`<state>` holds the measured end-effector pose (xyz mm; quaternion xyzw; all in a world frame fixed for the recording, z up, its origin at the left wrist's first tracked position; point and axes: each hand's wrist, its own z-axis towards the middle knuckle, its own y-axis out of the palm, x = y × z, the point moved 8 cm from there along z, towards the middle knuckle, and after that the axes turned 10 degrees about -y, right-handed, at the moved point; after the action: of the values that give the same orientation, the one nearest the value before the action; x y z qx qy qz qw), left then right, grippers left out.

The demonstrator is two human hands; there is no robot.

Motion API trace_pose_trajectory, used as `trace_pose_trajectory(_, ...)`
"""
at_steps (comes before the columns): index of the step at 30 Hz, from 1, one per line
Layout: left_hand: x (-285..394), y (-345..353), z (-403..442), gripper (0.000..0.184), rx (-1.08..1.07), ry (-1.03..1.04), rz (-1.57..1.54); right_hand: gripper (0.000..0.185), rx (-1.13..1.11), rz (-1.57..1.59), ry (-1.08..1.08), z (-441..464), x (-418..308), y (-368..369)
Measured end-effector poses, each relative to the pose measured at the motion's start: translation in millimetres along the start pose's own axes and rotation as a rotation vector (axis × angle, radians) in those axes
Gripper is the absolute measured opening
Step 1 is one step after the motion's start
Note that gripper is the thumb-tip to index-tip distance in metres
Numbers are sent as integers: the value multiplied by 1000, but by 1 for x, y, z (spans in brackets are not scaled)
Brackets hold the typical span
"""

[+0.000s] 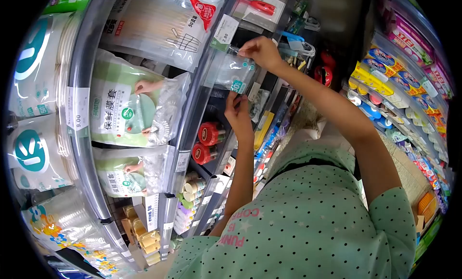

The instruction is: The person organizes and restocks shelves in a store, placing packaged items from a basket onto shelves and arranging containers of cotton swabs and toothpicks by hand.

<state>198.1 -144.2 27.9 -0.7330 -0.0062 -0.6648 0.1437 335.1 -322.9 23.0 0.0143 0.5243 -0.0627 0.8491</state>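
Note:
A small clear plastic packet with a teal label (236, 69) is held up at the shelf edge, near the upper middle. My right hand (262, 53) has its fingers pinched on the packet's upper right corner. Below it, my left hand (239, 113) grips the packet's bottom edge between thumb and fingertips. Just above the packet sits a price tag reading 2.80 (224, 31). Two red-capped containers (211, 133) stand on the shelf left of my left hand.
On the left shelves are green and white bags (126, 103), a large pack of cotton-swab-like sticks (159, 26) and stacked white packs (36, 151). Yellow and blue boxes (380, 69) line another shelf at the right. Tiled floor (402, 168) shows between the shelves.

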Motion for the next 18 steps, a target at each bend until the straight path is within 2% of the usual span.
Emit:
trace_pose_trajectory(2, -8, -6, 11, 34, 34, -22, 94, 9, -6, 41, -24, 5, 5, 12)
trace_pose_trajectory(8, -17, -6, 22, 36, 127, -155, -118, 10, 16, -20, -12, 4, 11, 16)
trace_pose_trajectory(14, -36, -2, 41, 33, 62, -113, 78, 14, -56, -197, 11, 5, 10, 19)
trace_pose_trajectory(18, -51, -8, 54, 47, 21, -58, 146, 23, -78, -250, -12, 4, 12, 23)
